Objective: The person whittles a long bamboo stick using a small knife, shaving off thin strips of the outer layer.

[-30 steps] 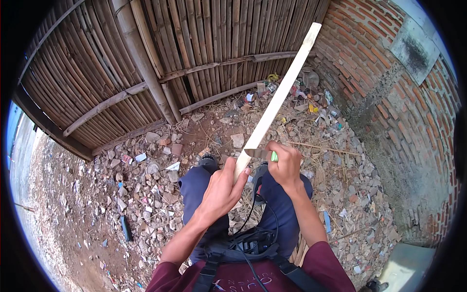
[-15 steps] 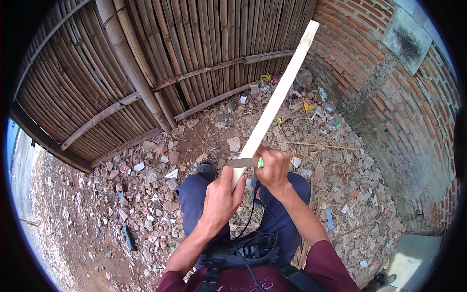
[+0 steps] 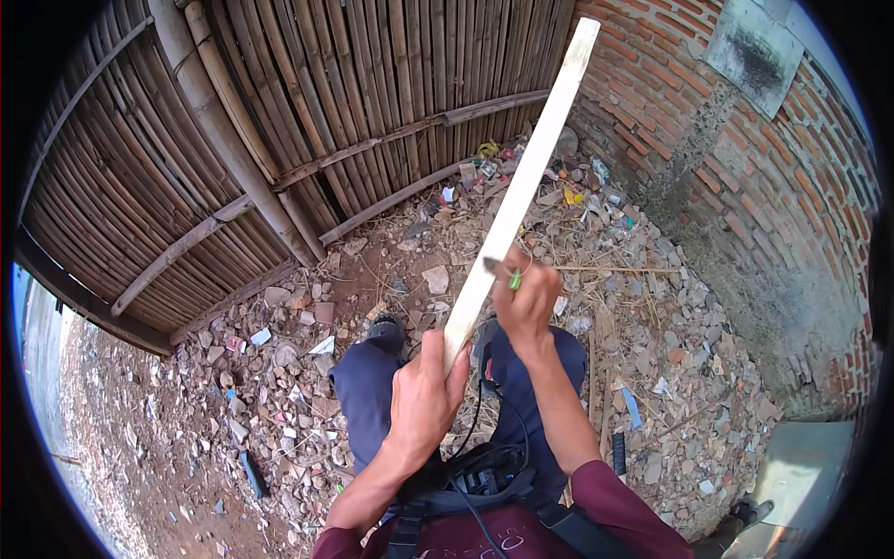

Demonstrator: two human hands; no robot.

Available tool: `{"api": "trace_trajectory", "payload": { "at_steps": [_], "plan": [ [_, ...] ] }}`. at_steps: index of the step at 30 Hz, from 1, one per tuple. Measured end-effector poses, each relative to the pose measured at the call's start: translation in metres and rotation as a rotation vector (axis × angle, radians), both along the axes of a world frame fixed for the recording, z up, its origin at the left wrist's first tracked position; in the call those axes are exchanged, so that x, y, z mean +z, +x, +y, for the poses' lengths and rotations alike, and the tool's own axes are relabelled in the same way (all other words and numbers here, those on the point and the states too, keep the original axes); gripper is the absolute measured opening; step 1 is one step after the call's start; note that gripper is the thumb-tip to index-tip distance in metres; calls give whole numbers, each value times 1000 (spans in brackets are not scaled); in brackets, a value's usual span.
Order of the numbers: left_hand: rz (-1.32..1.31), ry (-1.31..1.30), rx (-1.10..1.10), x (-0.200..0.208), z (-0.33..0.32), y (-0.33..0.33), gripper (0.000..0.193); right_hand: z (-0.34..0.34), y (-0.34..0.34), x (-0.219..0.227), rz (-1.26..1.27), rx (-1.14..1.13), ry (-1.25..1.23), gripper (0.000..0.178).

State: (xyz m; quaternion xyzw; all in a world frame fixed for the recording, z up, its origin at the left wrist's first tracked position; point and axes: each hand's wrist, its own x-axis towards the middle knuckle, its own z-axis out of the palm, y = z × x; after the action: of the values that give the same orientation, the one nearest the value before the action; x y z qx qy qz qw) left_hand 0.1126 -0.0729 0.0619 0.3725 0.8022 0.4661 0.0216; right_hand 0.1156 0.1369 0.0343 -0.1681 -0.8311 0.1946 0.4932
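My left hand (image 3: 424, 391) is closed round the near end of a long, pale, flat strip of wood or bamboo (image 3: 526, 186). The strip slants up and away to the right, in front of my knees. My right hand (image 3: 527, 296) grips a knife (image 3: 515, 279) by its green handle, most of which the fingers hide. Its dark blade tip shows against the strip, some way above my left hand. The right hand is slightly blurred.
Stones and litter cover the ground (image 3: 307, 391) around my feet. A bamboo fence (image 3: 391, 74) stands ahead, meeting a brick wall (image 3: 745, 205) on the right. A dark-handled object (image 3: 251, 475) lies at left, and another dark handle (image 3: 619, 454) beside my right arm.
My right hand and the knife have moved up along the strip, away from my left hand. The blade lay across the strip near the left hand before. The view has shifted slightly.
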Motion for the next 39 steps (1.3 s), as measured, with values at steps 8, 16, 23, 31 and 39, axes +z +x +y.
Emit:
{"api": "trace_trajectory", "payload": {
  "at_steps": [8,16,23,31,39],
  "plan": [
    [-33,11,25,-11,-24,18,19,60,-6,36,-11,-85,58,17],
    [42,-6,44,-6,-36,7,20,62,-25,35,46,-47,137,13],
    [16,-36,63,-2,-30,0,16,55,-25,33,42,-46,150,12],
    [97,-1,8,-8,-30,1,21,57,-22,41,133,-22,207,13],
    [56,-33,-18,-15,-31,12,23,74,-26,51,32,-85,77,28]
  ]
}}
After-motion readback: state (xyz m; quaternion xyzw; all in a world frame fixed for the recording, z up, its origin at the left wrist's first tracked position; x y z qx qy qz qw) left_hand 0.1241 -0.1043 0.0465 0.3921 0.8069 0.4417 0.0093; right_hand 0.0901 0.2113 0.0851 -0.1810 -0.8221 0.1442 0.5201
